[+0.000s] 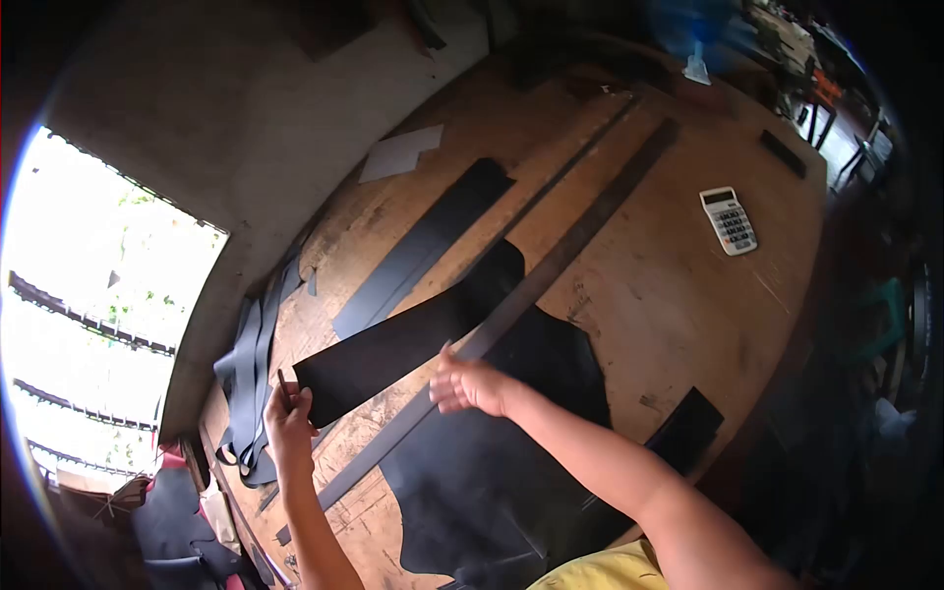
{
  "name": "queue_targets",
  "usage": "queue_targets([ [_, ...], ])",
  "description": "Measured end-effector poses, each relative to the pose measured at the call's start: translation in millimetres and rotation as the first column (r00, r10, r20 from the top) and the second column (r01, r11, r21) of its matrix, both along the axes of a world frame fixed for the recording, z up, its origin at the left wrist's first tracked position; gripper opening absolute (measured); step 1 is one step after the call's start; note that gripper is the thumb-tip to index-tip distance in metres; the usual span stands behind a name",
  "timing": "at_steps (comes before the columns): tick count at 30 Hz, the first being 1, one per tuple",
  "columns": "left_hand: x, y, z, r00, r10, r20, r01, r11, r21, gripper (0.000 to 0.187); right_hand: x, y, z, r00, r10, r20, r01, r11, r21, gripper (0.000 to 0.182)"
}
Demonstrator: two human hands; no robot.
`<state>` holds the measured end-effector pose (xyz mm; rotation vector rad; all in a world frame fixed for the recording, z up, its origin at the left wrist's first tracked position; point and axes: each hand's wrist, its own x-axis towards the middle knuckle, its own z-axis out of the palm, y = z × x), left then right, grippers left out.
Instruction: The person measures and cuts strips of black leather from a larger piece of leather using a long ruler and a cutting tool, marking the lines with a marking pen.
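Note:
A black leather-like panel [379, 366] stretches from my left hand [288, 418] up to the long flat bar [580, 236]. My left hand is closed around a slim dark tool [282, 380], and its thumb lies right at the panel's near end. Over the bar, my right hand [470, 384] has its fingers stretched out and slightly spread, holding nothing; in this view it overlaps the bar. Beneath the bar, a large irregular black sheet [482, 482] covers the near part of the wooden table [669, 285].
A dark grey strip [423, 246] and a thinner bar [565, 172] lie farther back. To the right are a calculator [729, 221] and a folded black piece [685, 431]. Black straps [246, 383] hang at the left edge, near a bright window [98, 305].

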<state>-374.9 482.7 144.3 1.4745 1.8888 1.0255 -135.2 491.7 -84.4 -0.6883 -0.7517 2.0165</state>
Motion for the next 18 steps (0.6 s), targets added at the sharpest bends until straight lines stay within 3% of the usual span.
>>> queue_targets([
  [1,-2,3,9,1.0,0.029,-0.01,-0.029,1.0,-0.009,0.011,11,33,-15,0.851,0.012,-0.525,-0.107,0.983,-0.152,0.064],
  [2,-7,8,14,0.999,0.04,-0.012,-0.04,0.999,-0.008,0.011,28,49,11,0.906,-0.336,-0.256,0.226,0.898,-0.377,0.051],
  [3,-13,13,16,0.998,0.054,-0.013,-0.054,0.998,-0.009,0.011,34,77,16,0.779,-0.614,-0.125,0.528,0.751,-0.396,0.042],
  [4,-22,20,11,0.997,0.062,0.036,-0.062,0.998,-0.014,0.012,53,101,31,0.718,-0.681,0.141,0.66,0.603,-0.447,0.032],
  [5,-32,30,3,0.994,0.07,0.084,-0.068,0.997,-0.022,0.012,60,146,-12,0.605,-0.76,0.237,0.77,0.482,-0.418,0.034],
  [7,-41,55,-18,0.978,0.095,0.184,-0.087,0.995,-0.053,0.016,91,166,50,0.539,-0.805,0.247,0.838,0.482,-0.258,0.041],
  [11,-39,116,-60,0.941,0.123,0.314,-0.106,0.992,-0.072,0.019,115,234,92,0.539,-0.794,0.281,0.839,0.537,-0.091,0.031],
  [13,-43,142,-78,0.929,0.166,0.329,-0.138,0.984,-0.108,0.017,124,269,66,0.651,-0.751,0.113,0.759,0.64,-0.119,0.029],
  [14,-49,151,-89,0.936,0.154,0.318,-0.127,0.986,-0.106,0.016,130,294,33,0.671,-0.727,0.15,0.741,0.666,-0.089,0.03],
  [15,-53,158,-97,0.941,0.135,0.309,-0.108,0.989,-0.102,0.016,129,297,37,0.669,-0.73,0.14,0.743,0.665,-0.083,0.03],
  [17,-62,160,-113,0.955,0.109,0.277,-0.078,0.99,-0.119,0.016,134,281,39,0.599,-0.742,0.302,0.794,0.6,-0.099,0.031],
  [18,-56,152,-112,0.961,0.113,0.252,-0.087,0.99,-0.112,0.016,138,263,52,0.611,-0.746,0.265,0.786,0.613,-0.085,0.03],
])
